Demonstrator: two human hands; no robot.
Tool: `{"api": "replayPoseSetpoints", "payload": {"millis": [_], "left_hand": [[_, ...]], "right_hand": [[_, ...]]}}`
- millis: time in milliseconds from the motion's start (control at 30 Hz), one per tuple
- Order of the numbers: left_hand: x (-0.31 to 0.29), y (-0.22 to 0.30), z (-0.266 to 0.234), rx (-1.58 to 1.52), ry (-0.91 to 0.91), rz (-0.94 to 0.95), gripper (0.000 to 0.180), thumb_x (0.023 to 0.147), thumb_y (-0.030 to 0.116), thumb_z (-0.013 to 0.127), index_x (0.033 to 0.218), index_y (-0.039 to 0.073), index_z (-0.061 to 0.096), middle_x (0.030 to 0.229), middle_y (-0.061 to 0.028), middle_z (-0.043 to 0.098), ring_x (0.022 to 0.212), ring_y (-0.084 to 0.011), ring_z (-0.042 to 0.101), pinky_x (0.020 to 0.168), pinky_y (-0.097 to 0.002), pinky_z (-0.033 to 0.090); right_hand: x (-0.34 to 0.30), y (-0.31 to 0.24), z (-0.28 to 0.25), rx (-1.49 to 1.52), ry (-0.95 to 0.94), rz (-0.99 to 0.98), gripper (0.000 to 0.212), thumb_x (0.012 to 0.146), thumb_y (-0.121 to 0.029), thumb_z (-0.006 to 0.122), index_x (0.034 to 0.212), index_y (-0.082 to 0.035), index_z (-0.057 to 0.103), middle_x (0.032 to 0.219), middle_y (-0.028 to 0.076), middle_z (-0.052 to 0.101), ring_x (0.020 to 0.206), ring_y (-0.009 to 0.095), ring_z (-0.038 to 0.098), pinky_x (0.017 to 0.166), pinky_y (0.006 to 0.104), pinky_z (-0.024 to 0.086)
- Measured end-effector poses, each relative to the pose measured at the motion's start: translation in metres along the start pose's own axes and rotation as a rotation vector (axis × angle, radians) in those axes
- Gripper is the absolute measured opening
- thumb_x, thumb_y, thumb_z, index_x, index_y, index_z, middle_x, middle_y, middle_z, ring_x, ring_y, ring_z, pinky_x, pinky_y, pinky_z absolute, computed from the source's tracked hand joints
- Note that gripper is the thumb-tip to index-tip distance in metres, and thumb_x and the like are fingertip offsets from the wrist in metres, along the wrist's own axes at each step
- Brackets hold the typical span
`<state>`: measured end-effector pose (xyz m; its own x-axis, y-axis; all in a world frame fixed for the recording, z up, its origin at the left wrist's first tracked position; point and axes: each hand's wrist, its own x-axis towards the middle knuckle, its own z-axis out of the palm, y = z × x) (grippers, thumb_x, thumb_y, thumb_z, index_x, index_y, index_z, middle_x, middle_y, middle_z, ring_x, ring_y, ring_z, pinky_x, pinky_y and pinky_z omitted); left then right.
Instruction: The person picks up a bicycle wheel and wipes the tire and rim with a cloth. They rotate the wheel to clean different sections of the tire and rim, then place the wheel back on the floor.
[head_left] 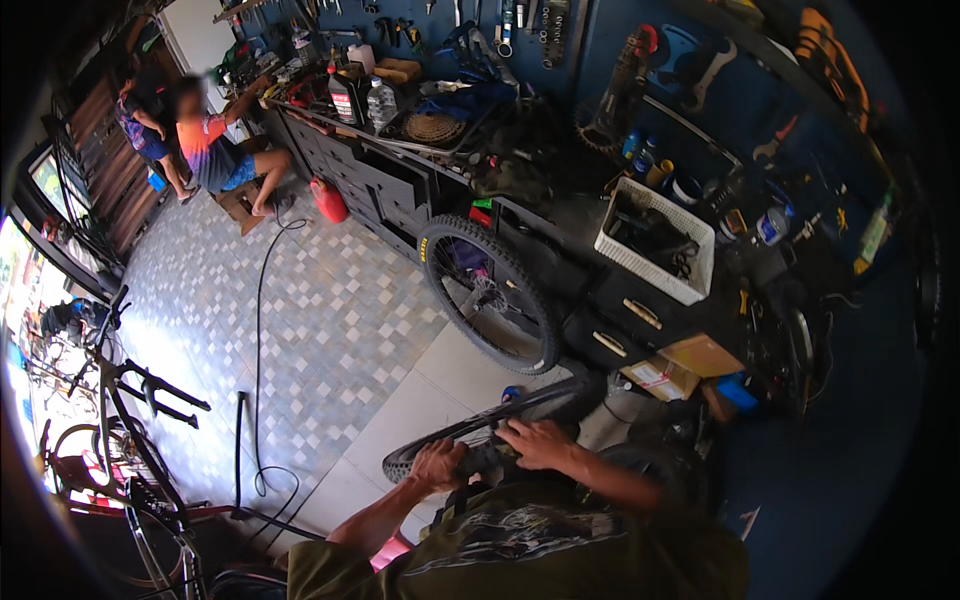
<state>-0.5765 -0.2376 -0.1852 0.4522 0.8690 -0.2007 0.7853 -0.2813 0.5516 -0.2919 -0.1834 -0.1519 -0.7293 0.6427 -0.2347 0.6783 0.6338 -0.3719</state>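
Watching from afar through the head camera, I see a dark bicycle tire (pixel 478 424) low in front of the person's torso (pixel 540 530), above pale floor tiles (pixel 375 445). The left hand (pixel 438 465) is wrapped over its near edge, grasping it; the right hand (pixel 535 443) bends its fingers at the tire farther right, and I cannot tell exactly what it grips. Beyond, a second wheel (pixel 525 284) stands by dark drawers (pixel 390 197), and a white basket (pixel 645 268) rests on the tabletop (pixel 565 225)
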Motion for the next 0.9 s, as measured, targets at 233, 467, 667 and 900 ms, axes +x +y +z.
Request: {"api": "replayPoseSetpoints", "payload": {"millis": [233,467,667,900], "left_hand": [[-0.074,-0.006,-0.044,-0.014,0.145,-0.318,0.054,0.066,0.034,0.081,0.106,0.001,0.066,0.107,-0.0185,0.063,0.108,-0.0385,0.062,0.093,-0.0472,0.053],[-0.100,-0.020,-0.076,0.057,0.118,-0.694,0.061,0.063,0.035,0.089,0.112,0.003,0.071,0.118,-0.0196,0.064,0.118,-0.0368,0.062,0.101,-0.0463,0.052],[-0.067,-0.040,-0.145,-0.037,0.211,-0.735,0.064,0.059,0.039,0.094,0.104,-0.002,0.075,0.099,-0.0245,0.076,0.094,-0.0375,0.075,0.083,-0.0463,0.060],[-0.116,0.092,-0.329,-0.493,0.676,-0.328,0.047,0.067,0.020,0.085,0.106,-0.004,0.070,0.088,-0.0060,0.071,0.077,-0.0161,0.065,0.071,-0.0318,0.054]], "right_hand": [[-0.022,-0.033,-0.038,0.352,0.466,0.287,0.046,0.092,-0.029,0.071,0.135,-0.018,0.060,0.119,0.013,0.065,0.096,0.039,0.070,0.079,0.0518,0.057],[-0.099,-0.005,0.052,0.385,0.403,0.476,0.047,0.084,-0.021,0.076,0.127,-0.013,0.059,0.105,0.018,0.070,0.099,0.039,0.069,0.078,0.0509,0.055],[-0.103,0.022,0.130,0.574,0.601,0.519,0.048,0.083,-0.020,0.077,0.120,-0.009,0.050,0.102,0.021,0.069,0.093,0.042,0.070,0.075,0.0521,0.053],[-0.081,0.072,0.096,0.503,0.403,0.478,0.046,0.086,-0.024,0.074,0.121,-0.009,0.049,0.106,0.019,0.072,0.096,0.045,0.071,0.081,0.0534,0.055]]}}
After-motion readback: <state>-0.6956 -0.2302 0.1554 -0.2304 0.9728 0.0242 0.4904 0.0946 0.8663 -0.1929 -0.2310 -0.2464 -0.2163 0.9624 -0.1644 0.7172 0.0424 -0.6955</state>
